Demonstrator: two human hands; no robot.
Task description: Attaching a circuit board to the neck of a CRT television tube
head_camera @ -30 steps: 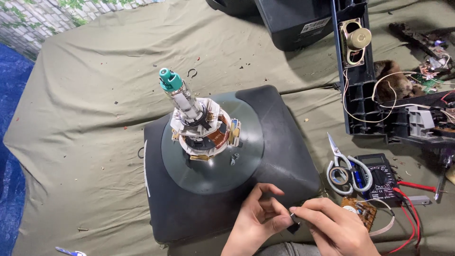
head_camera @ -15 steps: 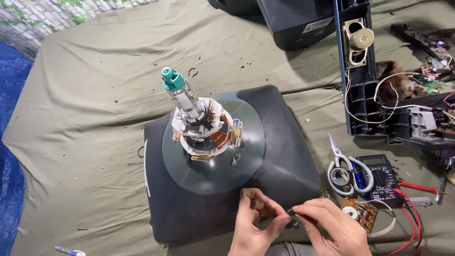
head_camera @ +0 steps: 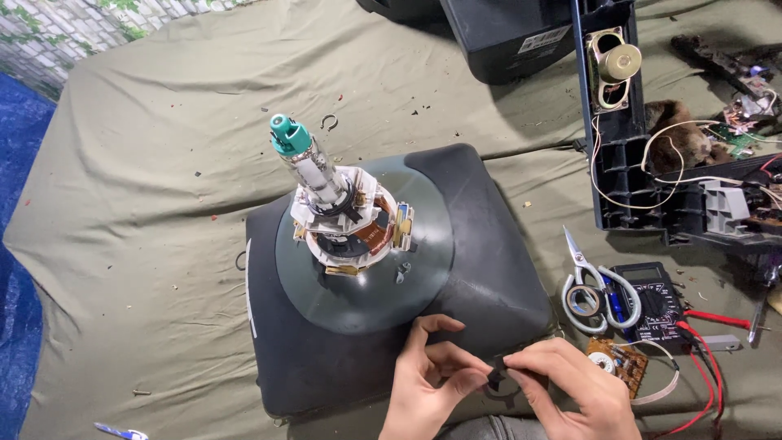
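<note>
Both hands work at the near edge of the picture tube (head_camera: 391, 277), which lies face down on an olive tarp (head_camera: 147, 163) spread on the ground. The left hand (head_camera: 428, 383) and right hand (head_camera: 570, 391) pinch between their fingertips a small black clip-like piece (head_camera: 497, 368) that sits at the tube's near rim; whether it is fastened there or already free cannot be told.

Judging from how things lie, the strip-down looks well along. Beyond the tube, at its far right, the black cabinet shell (head_camera: 627, 163) with its round speaker (head_camera: 617, 61) stands apart from it, loose wires trailing. On the tube's neck the copper-wound yoke (head_camera: 354, 228) and the teal-capped end (head_camera: 289, 134) remain in place, so these appear not yet removed.

Right of the tube lie white-handled scissors (head_camera: 582, 285), a black multimeter (head_camera: 648, 301) with red leads, and a small brown circuit board (head_camera: 619, 363). A loose metal ring (head_camera: 329, 122) rests on the tarp just beyond the tube's neck.
</note>
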